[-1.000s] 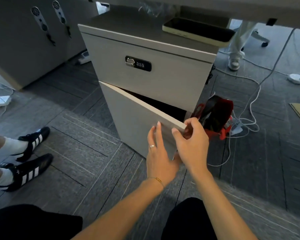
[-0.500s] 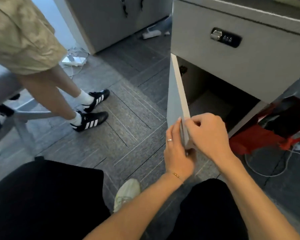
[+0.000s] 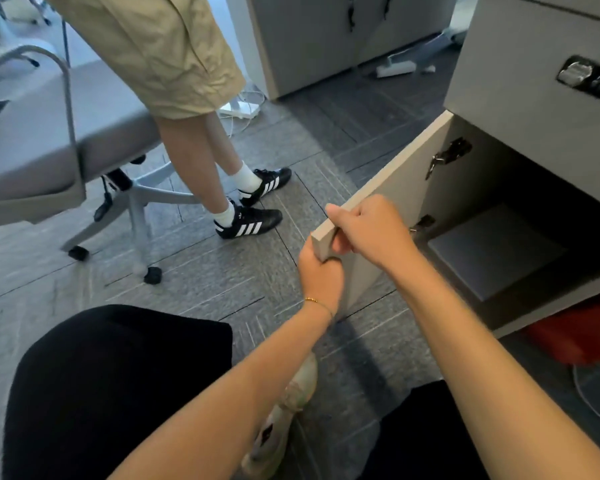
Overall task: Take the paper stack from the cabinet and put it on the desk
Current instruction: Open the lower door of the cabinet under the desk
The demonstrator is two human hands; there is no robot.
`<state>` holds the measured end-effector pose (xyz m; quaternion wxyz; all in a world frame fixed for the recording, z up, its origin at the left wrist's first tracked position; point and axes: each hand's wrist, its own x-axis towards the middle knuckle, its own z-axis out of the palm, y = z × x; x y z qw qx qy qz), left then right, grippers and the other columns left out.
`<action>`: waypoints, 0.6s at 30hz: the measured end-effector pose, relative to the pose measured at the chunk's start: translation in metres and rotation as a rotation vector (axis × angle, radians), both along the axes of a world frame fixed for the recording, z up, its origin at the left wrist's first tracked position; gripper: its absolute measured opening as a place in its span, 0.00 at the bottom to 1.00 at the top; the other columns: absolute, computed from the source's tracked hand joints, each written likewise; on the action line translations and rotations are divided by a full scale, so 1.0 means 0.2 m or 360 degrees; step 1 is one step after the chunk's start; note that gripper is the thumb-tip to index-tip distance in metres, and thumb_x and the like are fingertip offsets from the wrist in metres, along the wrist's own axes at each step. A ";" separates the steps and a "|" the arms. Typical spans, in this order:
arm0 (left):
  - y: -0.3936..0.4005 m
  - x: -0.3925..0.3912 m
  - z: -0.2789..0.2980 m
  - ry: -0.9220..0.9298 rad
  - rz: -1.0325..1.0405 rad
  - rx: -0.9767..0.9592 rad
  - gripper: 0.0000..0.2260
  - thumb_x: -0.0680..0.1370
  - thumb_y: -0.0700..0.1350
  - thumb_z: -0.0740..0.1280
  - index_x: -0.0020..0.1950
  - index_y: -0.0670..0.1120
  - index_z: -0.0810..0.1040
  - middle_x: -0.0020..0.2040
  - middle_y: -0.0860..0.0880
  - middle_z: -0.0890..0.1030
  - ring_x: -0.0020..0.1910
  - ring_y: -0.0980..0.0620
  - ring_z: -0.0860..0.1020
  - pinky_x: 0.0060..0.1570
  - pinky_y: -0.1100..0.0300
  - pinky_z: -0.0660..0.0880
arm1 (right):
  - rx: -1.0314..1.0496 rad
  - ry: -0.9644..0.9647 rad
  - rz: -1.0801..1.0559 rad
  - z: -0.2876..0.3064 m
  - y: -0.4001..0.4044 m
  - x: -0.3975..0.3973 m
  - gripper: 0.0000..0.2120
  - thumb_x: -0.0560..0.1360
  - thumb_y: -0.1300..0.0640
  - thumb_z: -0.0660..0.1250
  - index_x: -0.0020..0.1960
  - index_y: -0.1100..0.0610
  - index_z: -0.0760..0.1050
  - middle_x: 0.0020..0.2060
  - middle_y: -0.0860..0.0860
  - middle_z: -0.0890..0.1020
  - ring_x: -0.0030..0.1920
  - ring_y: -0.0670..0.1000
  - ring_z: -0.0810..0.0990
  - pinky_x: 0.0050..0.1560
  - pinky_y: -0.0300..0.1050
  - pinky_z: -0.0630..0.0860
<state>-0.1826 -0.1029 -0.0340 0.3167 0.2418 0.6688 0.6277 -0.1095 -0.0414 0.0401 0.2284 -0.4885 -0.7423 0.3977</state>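
Observation:
The grey cabinet (image 3: pixel 520 88) stands at the right, its lower door (image 3: pixel 395 188) swung wide open to the left. Both hands grip the door's free edge: my left hand (image 3: pixel 321 275) from below and outside, my right hand (image 3: pixel 371 230) over the top corner. Inside the dim lower compartment a flat pale paper stack (image 3: pixel 492 251) lies on the cabinet floor, untouched. A combination lock (image 3: pixel 587 77) sits on the upper drawer front. The desk is out of view.
A person in beige shorts and black striped shoes (image 3: pixel 246 220) stands to the left of the door. A grey office chair (image 3: pixel 66 140) is at far left. A red bag (image 3: pixel 575 334) lies right of the cabinet. My knees and shoe (image 3: pixel 284 417) fill the bottom.
The cabinet door has swung from barely ajar to wide open, pulled left by both hands. My view has turned left, bringing the standing person and the chair into sight.

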 end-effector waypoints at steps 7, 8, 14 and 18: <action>0.17 -0.34 0.04 0.0107 -0.0098 -0.0114 0.14 0.73 0.26 0.59 0.37 0.45 0.73 0.31 0.53 0.72 0.29 0.62 0.70 0.31 0.67 0.67 | 0.0201 -0.0263 -0.0016 -0.03 0.14 -0.33 0.32 0.81 0.38 0.54 0.39 0.58 0.87 0.40 0.57 0.88 0.48 0.61 0.84 0.55 0.53 0.80; 0.19 -0.38 0.04 0.0121 -0.0115 -0.0129 0.16 0.73 0.26 0.59 0.35 0.45 0.72 0.30 0.53 0.71 0.28 0.63 0.68 0.29 0.67 0.66 | 0.0218 -0.0286 -0.0021 -0.03 0.16 -0.37 0.33 0.81 0.37 0.53 0.40 0.58 0.87 0.41 0.57 0.87 0.48 0.62 0.84 0.53 0.52 0.80; 0.31 -0.56 0.05 0.0197 -0.0228 -0.0187 0.17 0.71 0.24 0.60 0.34 0.46 0.72 0.30 0.52 0.72 0.24 0.66 0.69 0.26 0.71 0.65 | 0.0260 -0.0426 -0.0038 -0.02 0.27 -0.51 0.35 0.80 0.35 0.50 0.43 0.59 0.86 0.42 0.57 0.87 0.46 0.62 0.84 0.45 0.49 0.75; 0.33 -0.59 0.01 0.0248 -0.0176 -0.0192 0.05 0.71 0.34 0.62 0.41 0.42 0.76 0.33 0.50 0.76 0.33 0.56 0.71 0.34 0.61 0.68 | 0.0292 -0.0334 -0.0015 -0.03 0.28 -0.51 0.34 0.81 0.38 0.52 0.35 0.59 0.85 0.36 0.56 0.87 0.43 0.60 0.84 0.48 0.50 0.79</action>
